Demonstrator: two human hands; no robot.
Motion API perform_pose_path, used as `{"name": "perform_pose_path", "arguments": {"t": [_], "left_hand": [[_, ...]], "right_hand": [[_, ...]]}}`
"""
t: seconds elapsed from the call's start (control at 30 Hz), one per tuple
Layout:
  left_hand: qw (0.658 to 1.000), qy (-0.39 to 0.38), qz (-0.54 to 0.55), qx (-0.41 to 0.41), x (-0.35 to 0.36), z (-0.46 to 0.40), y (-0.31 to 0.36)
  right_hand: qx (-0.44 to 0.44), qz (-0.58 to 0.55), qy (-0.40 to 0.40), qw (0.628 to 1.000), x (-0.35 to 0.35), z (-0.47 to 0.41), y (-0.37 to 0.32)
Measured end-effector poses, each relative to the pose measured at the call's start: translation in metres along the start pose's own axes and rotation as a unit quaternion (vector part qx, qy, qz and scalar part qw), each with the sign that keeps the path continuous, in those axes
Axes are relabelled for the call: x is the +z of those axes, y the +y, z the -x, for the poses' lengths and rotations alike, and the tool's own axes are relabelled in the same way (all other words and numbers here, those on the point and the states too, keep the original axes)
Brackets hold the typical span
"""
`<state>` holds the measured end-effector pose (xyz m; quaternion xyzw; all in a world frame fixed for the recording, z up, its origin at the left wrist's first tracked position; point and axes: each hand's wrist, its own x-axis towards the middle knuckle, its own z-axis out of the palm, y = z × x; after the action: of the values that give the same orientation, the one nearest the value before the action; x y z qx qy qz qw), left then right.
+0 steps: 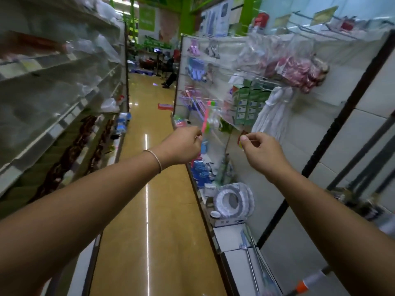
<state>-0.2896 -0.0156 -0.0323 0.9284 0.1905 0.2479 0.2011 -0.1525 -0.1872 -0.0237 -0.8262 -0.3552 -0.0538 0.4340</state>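
Note:
I stand in a shop aisle facing a display rack [333,67] on the right. A clear plastic sheet [230,82] hangs blurred over its hooks and goods. My left hand [181,146], with a thin bracelet at the wrist, pinches the sheet's lower edge beside a pink hanging item [205,122]. My right hand [260,150] pinches a small red piece [241,138] at the sheet's lower edge between thumb and forefinger. Whether that piece is a tag or a clip cannot be told.
Pink packets [297,71], green boxes [248,103] and a white cloth [273,112] hang on the rack. A white ring-shaped pack [233,199] stands on the low shelf. Plastic-covered shelves [53,86] line the left. The tan floor [147,189] runs ahead to a seated person [170,71].

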Motion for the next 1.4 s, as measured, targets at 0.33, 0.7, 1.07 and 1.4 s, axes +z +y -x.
{"name": "perform_pose_path", "arguments": {"t": [0.33,0.7,1.07,1.4], "left_hand": [[0.987,-0.101,0.045,0.113,0.062,-0.121,-0.007],[0.938,-0.244,0.106,0.223,0.192,-0.165,0.064],[0.883,-0.375,0.082,0.269,0.326,-0.178,0.126],[0.801,-0.501,0.052,0.323,0.464,-0.143,0.15]], "right_hand": [[0.126,0.058,0.104,0.985,-0.006,-0.046,0.054],[0.246,0.091,0.167,0.95,-0.047,-0.026,0.152],[0.332,0.083,0.193,0.919,-0.075,-0.005,0.271],[0.508,0.084,0.195,0.835,-0.052,0.06,0.379]]}}
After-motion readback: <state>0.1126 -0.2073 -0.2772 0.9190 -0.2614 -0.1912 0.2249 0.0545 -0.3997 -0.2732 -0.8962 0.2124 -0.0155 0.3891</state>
